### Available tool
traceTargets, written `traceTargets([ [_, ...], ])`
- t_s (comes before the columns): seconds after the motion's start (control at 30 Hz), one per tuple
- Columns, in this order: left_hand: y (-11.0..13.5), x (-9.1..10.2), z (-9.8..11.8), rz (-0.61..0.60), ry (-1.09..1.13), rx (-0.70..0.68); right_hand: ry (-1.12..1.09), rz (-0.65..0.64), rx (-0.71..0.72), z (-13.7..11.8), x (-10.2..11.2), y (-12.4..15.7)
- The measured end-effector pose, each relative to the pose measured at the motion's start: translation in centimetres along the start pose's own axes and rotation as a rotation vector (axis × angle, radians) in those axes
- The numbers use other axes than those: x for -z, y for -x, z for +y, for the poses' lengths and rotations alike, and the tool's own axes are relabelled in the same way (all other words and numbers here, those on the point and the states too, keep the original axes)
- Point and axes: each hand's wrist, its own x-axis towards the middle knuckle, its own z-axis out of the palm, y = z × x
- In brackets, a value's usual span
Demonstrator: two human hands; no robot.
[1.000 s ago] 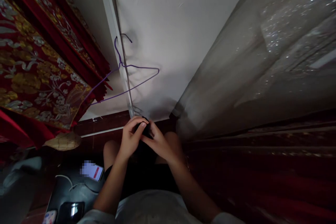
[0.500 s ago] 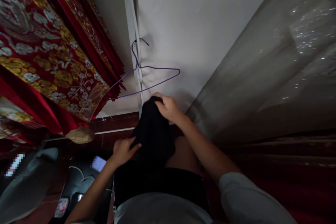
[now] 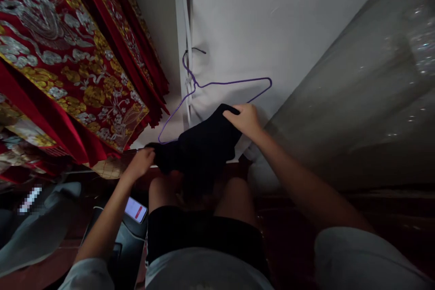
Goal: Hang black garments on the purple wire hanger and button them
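A black garment [image 3: 207,145] is stretched between my hands above my knees; its exact kind does not show. My left hand [image 3: 142,162] is closed on its left end. My right hand [image 3: 246,120] pinches its upper right edge, thumb on top. Behind the cloth, a purple wire hanger [image 3: 234,82] hangs by its hook from a pale strip [image 3: 189,18] on the wall. The garment covers much of the hanger's bottom bar, and the hanger's lower left corner shows just above the cloth.
Red embroidered drapery [image 3: 84,68] with gold and silver patterns hangs at the left. A plastic-covered surface [image 3: 356,99] slants along the right. Low on the left, a lit phone [image 3: 136,210] lies on a dark seat [image 3: 131,253]. Another person's grey-clad leg [image 3: 41,231] is beside it.
My hands have moved apart and up, spreading the black garment in front of the hanger. The hanger has turned on its hook, and the view has shifted slightly.
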Motion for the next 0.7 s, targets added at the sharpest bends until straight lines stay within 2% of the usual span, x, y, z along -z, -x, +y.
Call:
traceTargets([
  [0.1,-2.9,1.7,1.0,0.037,-0.015,-0.096,0.015,-0.004,0.010,-0.6,2.3,0.7],
  [0.17,-3.9,2.4,2.7,0.034,0.042,-0.189,-0.005,-0.007,0.016,-0.8,2.7,1.3],
  [0.27,-4.5,2.3,6.1,0.092,0.178,-0.276,-0.092,-0.053,-0.003,-1.0,2.0,2.6],
  [0.4,-5.4,1.8,9.6,0.301,0.271,-0.371,-0.168,-0.120,0.020,-1.6,0.9,3.7],
  [0.47,-6.0,2.4,9.9,0.300,0.221,-0.396,-0.142,-0.059,0.067,-1.4,1.6,3.4],
  [0.6,-6.9,5.0,9.2,0.277,0.063,-0.357,-0.079,0.258,0.094,0.4,5.0,1.0],
  [0.63,-7.1,5.6,9.1,0.285,0.042,-0.358,-0.068,0.297,0.089,0.9,5.9,0.3],
  [0.7,-7.4,6.5,8.8,0.301,-0.002,-0.386,-0.059,0.234,0.082,1.6,7.5,-0.9],
])
